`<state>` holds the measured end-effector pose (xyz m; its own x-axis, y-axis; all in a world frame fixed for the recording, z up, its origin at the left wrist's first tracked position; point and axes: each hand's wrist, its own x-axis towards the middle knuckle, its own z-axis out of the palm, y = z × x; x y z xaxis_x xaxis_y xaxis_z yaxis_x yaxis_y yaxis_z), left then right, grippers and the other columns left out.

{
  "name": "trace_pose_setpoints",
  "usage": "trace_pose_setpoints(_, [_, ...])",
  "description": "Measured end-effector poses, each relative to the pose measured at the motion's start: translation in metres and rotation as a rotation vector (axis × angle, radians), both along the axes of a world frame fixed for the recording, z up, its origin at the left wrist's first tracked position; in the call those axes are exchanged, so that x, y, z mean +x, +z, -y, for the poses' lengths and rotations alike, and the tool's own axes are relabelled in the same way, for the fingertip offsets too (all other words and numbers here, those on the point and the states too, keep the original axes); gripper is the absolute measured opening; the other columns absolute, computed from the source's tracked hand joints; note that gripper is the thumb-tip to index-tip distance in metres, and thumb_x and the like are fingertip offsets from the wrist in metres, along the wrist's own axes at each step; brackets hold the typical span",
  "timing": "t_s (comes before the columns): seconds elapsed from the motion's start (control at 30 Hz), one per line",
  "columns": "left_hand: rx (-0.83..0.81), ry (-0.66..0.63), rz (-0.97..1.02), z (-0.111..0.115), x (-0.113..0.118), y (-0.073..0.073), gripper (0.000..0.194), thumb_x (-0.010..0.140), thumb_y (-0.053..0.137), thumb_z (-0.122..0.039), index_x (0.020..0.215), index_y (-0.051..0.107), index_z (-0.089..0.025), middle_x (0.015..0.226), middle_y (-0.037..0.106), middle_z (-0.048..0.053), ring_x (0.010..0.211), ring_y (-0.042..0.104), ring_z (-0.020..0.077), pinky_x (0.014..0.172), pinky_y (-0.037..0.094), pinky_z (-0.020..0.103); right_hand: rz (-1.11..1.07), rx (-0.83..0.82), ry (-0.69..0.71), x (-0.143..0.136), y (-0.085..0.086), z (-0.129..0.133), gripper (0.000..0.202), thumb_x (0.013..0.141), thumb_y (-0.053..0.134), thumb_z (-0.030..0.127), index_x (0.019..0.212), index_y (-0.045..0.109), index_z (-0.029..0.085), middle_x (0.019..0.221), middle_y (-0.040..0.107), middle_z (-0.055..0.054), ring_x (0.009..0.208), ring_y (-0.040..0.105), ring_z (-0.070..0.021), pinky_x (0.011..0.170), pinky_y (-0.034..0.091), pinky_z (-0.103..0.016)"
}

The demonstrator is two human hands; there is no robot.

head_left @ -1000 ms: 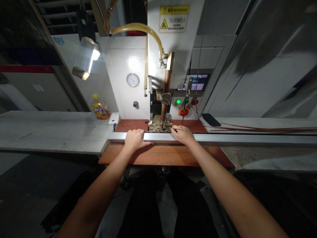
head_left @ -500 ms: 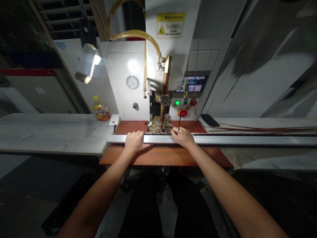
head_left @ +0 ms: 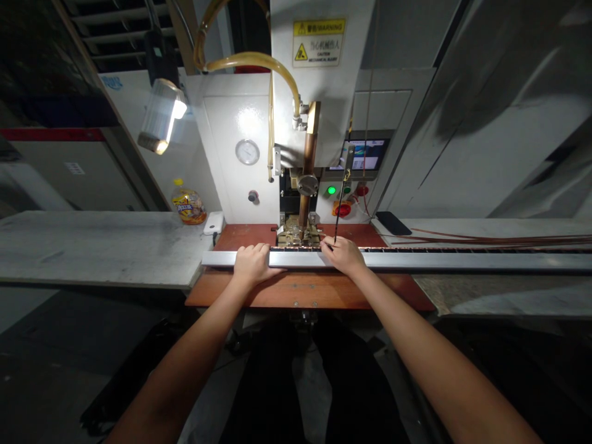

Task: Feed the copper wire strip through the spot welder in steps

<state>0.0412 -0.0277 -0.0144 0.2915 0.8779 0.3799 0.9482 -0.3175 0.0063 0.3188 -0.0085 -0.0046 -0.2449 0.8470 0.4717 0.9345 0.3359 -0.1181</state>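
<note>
A long silver metal bar (head_left: 416,261) lies across the reddish-brown board (head_left: 303,290) in front of the machine. My left hand (head_left: 252,264) is wrapped over the bar's left part, fingers on the far side and thumb toward me. Right of the machine's copper-coloured rod (head_left: 305,209), my right hand (head_left: 343,254) rests on the bar with its fingers pinched round the lower end of a thin dark rod (head_left: 339,213). The rod stands nearly upright. A dark strip with copper-coloured edging runs along the bar's far side.
A lit lamp (head_left: 161,117) hangs at the upper left. On the left table (head_left: 92,246) stand a bottle (head_left: 189,205) and a white device (head_left: 213,223). A black phone (head_left: 393,223) and thin brown rods (head_left: 499,239) lie on the right. Behind is the machine's screen (head_left: 370,154).
</note>
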Motion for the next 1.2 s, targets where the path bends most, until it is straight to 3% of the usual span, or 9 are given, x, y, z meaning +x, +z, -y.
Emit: trace_pose_setpoints(1.2, [0.000, 0.009, -0.003, -0.001, 0.020, -0.001, 0.072, 0.067, 0.053, -0.081, 0.104, 0.061, -0.020, 0.103, 0.067, 0.015, 0.097, 0.060, 0.0326, 0.081, 0.034, 0.042, -0.003, 0.017, -0.021, 0.018, -0.003, 0.000, 0.034, 0.093, 0.039, 0.034, 0.077, 0.066, 0.022, 0.075, 0.066, -0.006, 0.073, 0.058, -0.0175, 0.066, 0.032, -0.027])
